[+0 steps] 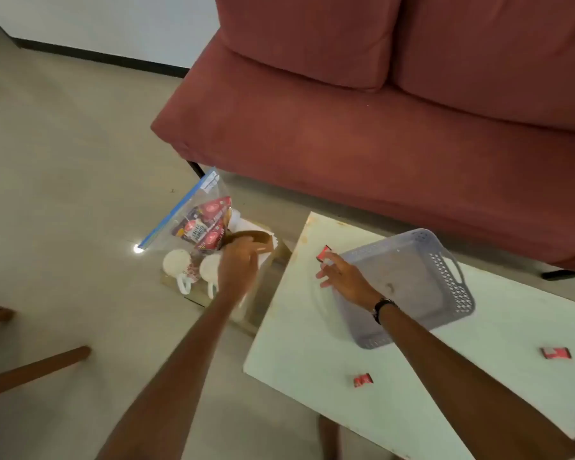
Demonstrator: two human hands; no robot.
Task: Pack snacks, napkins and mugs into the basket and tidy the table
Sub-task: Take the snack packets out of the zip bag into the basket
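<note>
A grey plastic basket (445,293) sits on the white table (299,340), with nothing inside it. My right hand (342,277) rests at its left rim, fingers spread, close to a small red packet (323,253). Two more red packets lie on the table: one (362,380) near the front and another (555,353) at the right. Left of the table, a low wooden board (263,313) on the floor carries two white mugs (176,265) (210,270), a clear zip bag of red snack packs (200,224) and white napkins in a brown holder (256,237). My left hand (238,268) is over the napkins, fingers curled at the holder.
A red sofa (379,111) stands just behind the table. Wooden chair legs (34,370) reach in at the lower left. Beige floor (63,161) spreads to the left, up to a white wall.
</note>
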